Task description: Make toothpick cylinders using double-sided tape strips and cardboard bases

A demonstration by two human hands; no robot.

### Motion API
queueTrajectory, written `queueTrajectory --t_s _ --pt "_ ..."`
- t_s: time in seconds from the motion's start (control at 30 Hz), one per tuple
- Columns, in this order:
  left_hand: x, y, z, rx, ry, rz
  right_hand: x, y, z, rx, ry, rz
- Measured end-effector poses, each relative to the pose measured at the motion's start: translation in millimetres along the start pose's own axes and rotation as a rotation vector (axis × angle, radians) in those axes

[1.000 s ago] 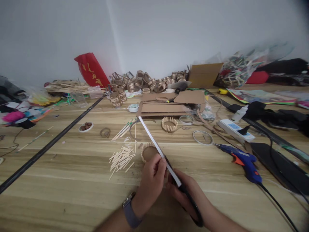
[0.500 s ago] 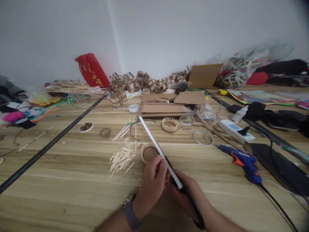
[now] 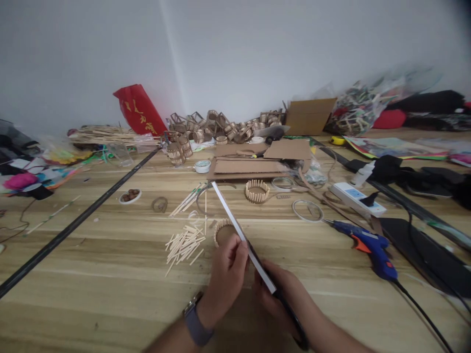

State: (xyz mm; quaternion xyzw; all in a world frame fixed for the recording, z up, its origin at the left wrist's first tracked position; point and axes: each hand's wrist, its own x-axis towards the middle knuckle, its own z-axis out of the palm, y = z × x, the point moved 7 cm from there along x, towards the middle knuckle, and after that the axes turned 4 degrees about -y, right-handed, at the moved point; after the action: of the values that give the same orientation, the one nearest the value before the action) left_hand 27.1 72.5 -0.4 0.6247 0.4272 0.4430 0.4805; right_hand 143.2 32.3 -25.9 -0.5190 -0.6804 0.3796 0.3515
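My right hand [image 3: 283,289] is closed around the black handle of a long tool with a straight silver bar, seen edge-on, which looks like a hacksaw [image 3: 230,213]. The bar points forward and left. My left hand [image 3: 228,267], with a watch on its wrist, is closed in a pinch beside the bar; what its fingers hold is hidden. Just beyond it lies a round cardboard base ringed with short sticks [image 3: 222,233], partly covered by the hand and bar. A pile of cut wooden sticks [image 3: 184,245] lies to the left.
Another stick-ringed base [image 3: 256,191] stands farther back, near cardboard sheets [image 3: 250,166]. To the right lie a blue glue gun [image 3: 371,245] with its cord and a white power strip [image 3: 356,198]. A small dish of brown balls [image 3: 130,196] sits left. Finished small stick buckets [image 3: 176,153] are heaped behind.
My left hand has shifted slightly left, and the gap between my hands has widened. The hacksaw stays in my right hand at much the same angle. The view has shifted slightly.
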Motion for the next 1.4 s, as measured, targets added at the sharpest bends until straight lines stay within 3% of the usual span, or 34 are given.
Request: queueTrajectory --t_s 0.2,0.4,0.6,1.0,1.4 --pt "-0.9 0.4 3.6 0.023 -0.022 -0.010 2.1 4.2 2.1 -0.005 0.021 0.055" --pt "-1.2 1.0 4.9 0.014 -0.031 -0.014 -0.1 -6.8 -4.2 -0.071 0.015 0.005" --pt "-0.7 1.8 4.5 0.018 -0.020 -0.008 -1.0 -1.7 -4.6 -0.135 0.050 0.025" --pt "-1.4 0.3 8.3 0.004 -0.065 -0.020 1.9 -9.3 -4.9 -0.063 -0.023 0.021" --pt "-2.5 0.2 10.9 -0.046 -0.090 -0.020 -0.1 -1.8 -5.5 -0.148 0.041 0.013"
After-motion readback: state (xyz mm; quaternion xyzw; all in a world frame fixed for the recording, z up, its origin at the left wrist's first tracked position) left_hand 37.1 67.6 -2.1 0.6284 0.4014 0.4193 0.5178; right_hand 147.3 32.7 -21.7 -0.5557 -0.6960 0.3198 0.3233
